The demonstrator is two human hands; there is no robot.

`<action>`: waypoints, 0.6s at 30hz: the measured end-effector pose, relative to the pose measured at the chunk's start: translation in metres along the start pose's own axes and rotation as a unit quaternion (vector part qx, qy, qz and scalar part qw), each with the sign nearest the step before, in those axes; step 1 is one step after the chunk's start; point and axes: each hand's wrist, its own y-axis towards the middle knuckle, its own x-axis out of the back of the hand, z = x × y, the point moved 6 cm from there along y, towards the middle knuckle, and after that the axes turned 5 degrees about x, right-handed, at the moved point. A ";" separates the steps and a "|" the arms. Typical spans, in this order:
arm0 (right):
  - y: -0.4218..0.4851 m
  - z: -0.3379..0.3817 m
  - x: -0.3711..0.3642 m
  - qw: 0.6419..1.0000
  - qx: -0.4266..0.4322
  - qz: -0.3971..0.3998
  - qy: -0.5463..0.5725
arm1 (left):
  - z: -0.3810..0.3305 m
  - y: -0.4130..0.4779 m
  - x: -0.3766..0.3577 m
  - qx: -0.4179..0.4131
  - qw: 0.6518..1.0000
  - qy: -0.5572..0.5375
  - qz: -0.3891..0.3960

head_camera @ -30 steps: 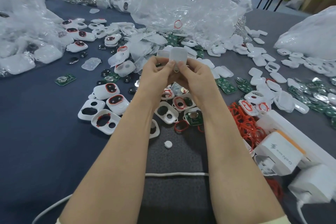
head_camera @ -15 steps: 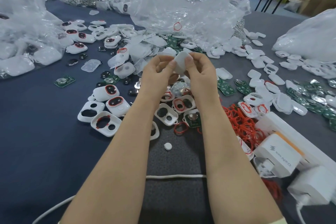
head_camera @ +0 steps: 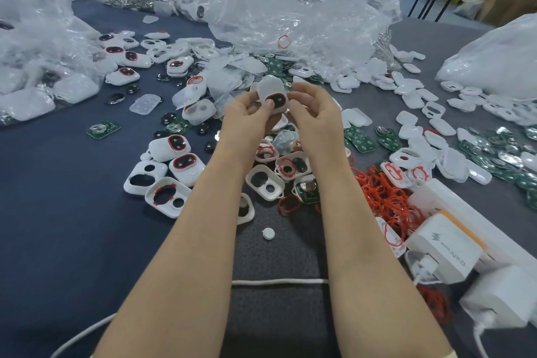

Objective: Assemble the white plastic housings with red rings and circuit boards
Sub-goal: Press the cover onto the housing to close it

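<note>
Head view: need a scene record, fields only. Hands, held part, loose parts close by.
white housing: held above the table, red-ringed window facing the camera
left hand: grips white housing, thumb on its face
right hand: beside white housing, fingers loosely curled; contact unclear
red rings: loose pile, right of right forearm
circuit board: green, coin cell on top, on table below the hands
finished housings: two, left of left forearm
</note>
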 end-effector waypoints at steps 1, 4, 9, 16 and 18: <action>0.001 -0.001 0.001 1.000 -0.002 -0.005 -0.002 | 0.001 0.000 0.000 -0.004 1.000 0.013 0.000; 0.002 -0.003 0.002 1.000 -0.004 -0.011 -0.009 | 0.000 0.002 0.002 -0.022 0.997 0.075 -0.024; 0.003 -0.005 0.004 1.000 -0.016 -0.022 -0.007 | 0.001 0.003 0.000 -0.034 0.995 0.093 -0.007; 0.002 -0.006 0.003 0.999 -0.035 -0.008 0.002 | 0.003 0.005 -0.001 -0.046 0.996 0.078 0.013; 0.002 -0.007 0.000 0.999 -0.040 0.018 -0.009 | 0.003 0.004 -0.004 -0.050 0.995 0.081 0.035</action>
